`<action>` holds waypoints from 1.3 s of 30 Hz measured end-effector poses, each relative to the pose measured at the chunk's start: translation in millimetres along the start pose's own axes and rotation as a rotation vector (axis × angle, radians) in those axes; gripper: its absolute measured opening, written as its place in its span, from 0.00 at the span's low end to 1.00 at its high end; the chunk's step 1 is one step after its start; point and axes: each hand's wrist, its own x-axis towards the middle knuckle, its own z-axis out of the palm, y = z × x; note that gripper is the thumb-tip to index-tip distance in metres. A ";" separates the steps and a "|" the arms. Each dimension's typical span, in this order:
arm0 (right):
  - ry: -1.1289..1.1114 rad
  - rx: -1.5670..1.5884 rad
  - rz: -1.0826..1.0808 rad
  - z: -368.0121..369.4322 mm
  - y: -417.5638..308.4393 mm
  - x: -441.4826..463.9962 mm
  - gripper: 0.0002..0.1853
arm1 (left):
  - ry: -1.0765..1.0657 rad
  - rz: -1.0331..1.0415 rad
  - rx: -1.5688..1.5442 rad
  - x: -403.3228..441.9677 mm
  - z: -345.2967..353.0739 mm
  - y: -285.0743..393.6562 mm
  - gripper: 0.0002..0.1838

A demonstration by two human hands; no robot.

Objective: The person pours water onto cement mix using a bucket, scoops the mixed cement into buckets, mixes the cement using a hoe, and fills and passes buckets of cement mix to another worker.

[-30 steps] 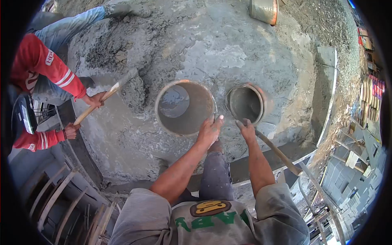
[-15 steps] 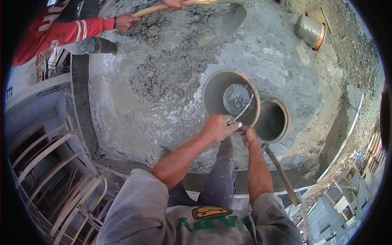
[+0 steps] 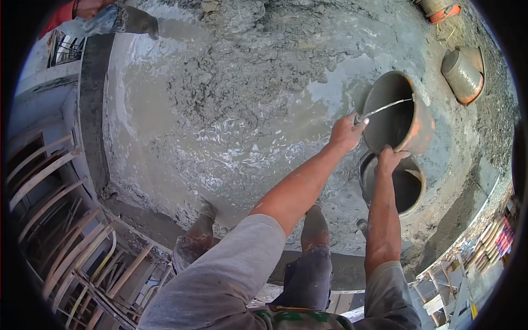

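Note:
A mud-caked bucket (image 3: 424,130) is tilted on its side, its mouth turned toward the left and its inside dark. My left hand (image 3: 347,132) is closed around the grip of its thin wire handle, which stretches across the mouth. Lower down, my right hand (image 3: 389,159) grips the near rim of the same bucket, fingers partly hidden. Just below sits a second bucket (image 3: 419,201), upright with a shadowed inside, partly covered by my right forearm. Wet grey concrete (image 3: 247,71) spreads out to the left, lumpy at the top and watery lower down.
Another bucket (image 3: 463,77) lies tipped at the right, with an orange-rimmed one (image 3: 440,10) above it. A co-worker's hand and boot (image 3: 137,22) show at the top left. A raised edge (image 3: 93,115) borders the concrete, with wooden bars (image 3: 52,170) beyond it.
The bucket has gone from upright to tilted and moved to the right. My right hand has shifted from the handle to the rim. The view has swung, and the co-worker's wooden handle is out of sight.

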 end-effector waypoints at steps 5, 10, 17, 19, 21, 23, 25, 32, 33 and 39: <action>-0.037 -0.384 -0.167 83.8 6.9 -20.1 0.49 | -0.183 -0.113 -0.230 18.4 -54.0 -100.0 0.19; -0.264 -0.598 -0.553 130.7 16.1 -154.1 0.48 | -0.024 -0.233 -0.451 -68.5 -184.7 -203.5 0.16; -0.463 -0.719 -0.516 183.9 56.9 -381.3 0.53 | 0.230 -0.432 -0.751 -219.6 -367.3 -267.5 0.15; -0.523 -0.689 -0.425 199.0 70.8 -444.6 0.54 | 0.204 -0.426 -0.591 -246.8 -417.1 -271.0 0.15; -0.484 -0.680 -0.446 208.8 89.3 -506.5 0.53 | 0.229 -0.441 -0.481 -282.8 -456.7 -251.5 0.15; -0.470 -0.589 -0.431 207.5 101.0 -557.3 0.53 | 0.259 -0.429 -0.397 -315.0 -493.6 -224.7 0.15; -0.627 -0.718 -0.250 191.9 74.9 -590.6 0.53 | 0.347 -0.425 -0.357 -347.5 -522.7 -207.8 0.14; -1.102 -0.618 0.098 197.2 -25.5 -555.4 0.39 | 0.411 -0.525 -0.039 -366.8 -560.4 -63.0 0.22; -1.134 -0.609 0.222 197.2 -33.4 -544.7 0.37 | 0.469 -0.477 -0.008 -371.6 -557.3 -52.8 0.23; -1.190 -0.637 -0.157 187.5 -47.0 -610.7 0.26 | 0.733 -0.429 -0.263 -418.9 -608.8 -14.9 0.25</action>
